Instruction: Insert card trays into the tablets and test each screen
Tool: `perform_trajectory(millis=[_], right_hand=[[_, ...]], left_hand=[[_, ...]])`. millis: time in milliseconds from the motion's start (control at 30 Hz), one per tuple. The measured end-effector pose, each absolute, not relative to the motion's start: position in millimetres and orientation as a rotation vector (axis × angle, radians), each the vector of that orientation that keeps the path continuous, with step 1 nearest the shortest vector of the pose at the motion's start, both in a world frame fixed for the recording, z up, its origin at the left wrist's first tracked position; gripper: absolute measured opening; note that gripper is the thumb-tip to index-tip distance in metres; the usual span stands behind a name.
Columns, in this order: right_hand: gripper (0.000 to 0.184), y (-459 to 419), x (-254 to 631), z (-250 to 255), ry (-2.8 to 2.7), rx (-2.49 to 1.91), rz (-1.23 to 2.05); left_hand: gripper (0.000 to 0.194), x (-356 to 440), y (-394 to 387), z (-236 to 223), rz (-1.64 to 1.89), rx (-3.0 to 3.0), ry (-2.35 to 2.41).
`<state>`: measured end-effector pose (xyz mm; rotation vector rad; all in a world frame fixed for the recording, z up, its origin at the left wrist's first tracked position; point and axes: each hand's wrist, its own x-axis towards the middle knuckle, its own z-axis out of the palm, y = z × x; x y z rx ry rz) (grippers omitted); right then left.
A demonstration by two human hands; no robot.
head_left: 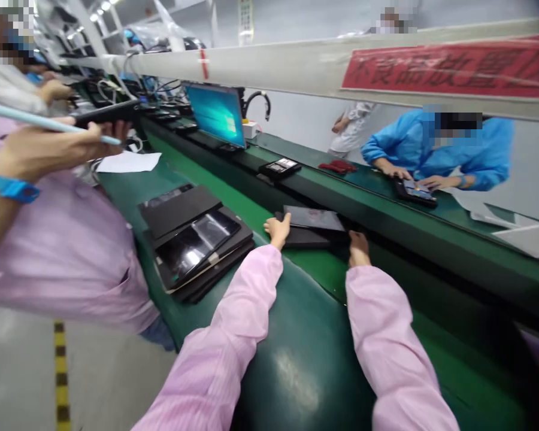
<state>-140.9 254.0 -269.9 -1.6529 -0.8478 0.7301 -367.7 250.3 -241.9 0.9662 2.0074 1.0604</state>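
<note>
My left hand [277, 230] and my right hand [358, 249] reach out from pink sleeves to either end of a dark tablet [314, 218]. That tablet lies tilted on a second black tablet [305, 238] on the green conveyor bench [305, 335]. My left fingertips are at the left end of the pair. The fingers of my right hand are hidden behind the far edge. To my left sits a stack of black tablets [195, 248], with a glossy screen on top.
At left, a co-worker in pink [63, 233] holds a black tablet [103, 114] and a pale blue rod [40, 123]. Across the bench, a person in blue [435, 149] handles a device [415, 193]. A monitor [215, 114] stands beyond. A white pipe with a red sign [449, 69] runs overhead.
</note>
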Motion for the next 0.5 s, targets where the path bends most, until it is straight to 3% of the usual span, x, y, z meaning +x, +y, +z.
perform_trajectory(millis=[267, 500], right_hand=[[0.034, 128, -134, -281, -0.813, -1.524, 0.637], [0.031, 62, -243, -323, -1.008, -1.494, 0.718]], left_hand=[[0.052, -357, 96, -237, 1.279, 1.031, 1.890], [0.049, -422, -59, -295, 1.630, 0.719, 2.069]])
